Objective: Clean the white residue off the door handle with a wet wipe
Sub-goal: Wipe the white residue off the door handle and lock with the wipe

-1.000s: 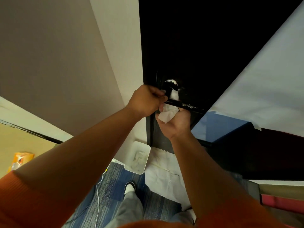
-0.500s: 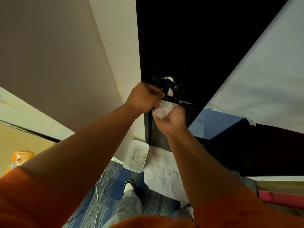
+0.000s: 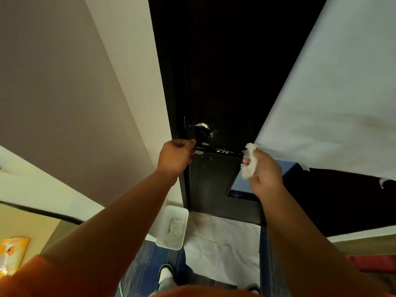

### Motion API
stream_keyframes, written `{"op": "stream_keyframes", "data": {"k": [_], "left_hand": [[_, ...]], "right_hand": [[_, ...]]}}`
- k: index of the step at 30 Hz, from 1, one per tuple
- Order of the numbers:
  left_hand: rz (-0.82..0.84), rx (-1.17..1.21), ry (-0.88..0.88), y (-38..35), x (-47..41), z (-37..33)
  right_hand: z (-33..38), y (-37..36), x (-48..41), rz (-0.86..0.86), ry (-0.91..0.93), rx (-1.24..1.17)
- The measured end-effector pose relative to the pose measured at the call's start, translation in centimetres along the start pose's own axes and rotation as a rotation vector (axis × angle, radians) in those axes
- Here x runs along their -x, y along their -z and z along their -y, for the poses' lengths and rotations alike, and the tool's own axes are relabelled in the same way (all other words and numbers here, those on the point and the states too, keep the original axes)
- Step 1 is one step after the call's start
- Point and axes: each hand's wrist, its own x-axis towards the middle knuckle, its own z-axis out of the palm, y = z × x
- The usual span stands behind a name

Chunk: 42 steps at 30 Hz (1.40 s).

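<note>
A black lever door handle (image 3: 218,150) sticks out of a dark door (image 3: 214,71). White residue shows on the round base (image 3: 202,126) and near the lever's left end. My left hand (image 3: 176,156) grips the door edge beside the handle's left end, fingers curled. My right hand (image 3: 264,168) holds a crumpled white wet wipe (image 3: 249,162) at the lever's right tip, just off the metal.
A white bin (image 3: 171,227) stands on the floor below the door, with white paper (image 3: 220,243) spread beside it. A white sheet (image 3: 332,93) covers the surface at the right. An orange packet (image 3: 10,254) lies at the lower left. My feet are on blue carpet.
My right hand has slid the wipe from under the lever near its base out to the lever's right tip. My left hand has stayed at the door edge.
</note>
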Motion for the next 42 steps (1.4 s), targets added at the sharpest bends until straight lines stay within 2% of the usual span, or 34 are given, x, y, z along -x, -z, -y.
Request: {"op": "stream_keyframes", "data": {"k": [2,4,7,10,13,18,28,33,39,42], "left_hand": [[0.000,0.006,-0.024,-0.1,-0.6,-0.9],[0.004,-0.027,-0.028,-0.3,-1.2,-1.4],[0.014,-0.063,-0.032,-0.6,-1.9,-1.5],[0.008,-0.084,-0.048,-0.6,-2.1,-1.5],[0.008,-0.105,-0.059,-0.6,-2.4,-1.3],[-0.001,-0.142,-0.098,-0.6,-2.5,-1.1],[0.004,-0.174,-0.123,-0.6,-2.7,-0.8],[-0.010,-0.181,-0.119,-0.6,-2.5,-0.9],[-0.017,-0.173,-0.119,-0.5,-2.2,-0.8],[-0.021,-0.178,-0.121,-0.5,-2.1,-1.0]], "right_hand": [[2.0,-0.8,0.9,0.005,0.136,0.066],[3.2,-1.9,1.8,0.052,0.243,0.236],[3.4,-4.2,2.5,0.159,0.429,0.684],[2.8,-6.5,2.6,0.156,0.644,1.057],[1.7,-8.4,2.4,0.109,0.692,1.189],[-0.4,-10.4,2.3,0.055,0.941,1.430],[-1.9,-10.6,2.4,-0.007,0.915,1.508],[-1.9,-11.0,2.6,-0.044,0.810,1.449],[-1.0,-11.9,2.4,-0.043,0.547,1.452],[-1.3,-11.6,2.2,-0.034,0.555,1.391]]}}
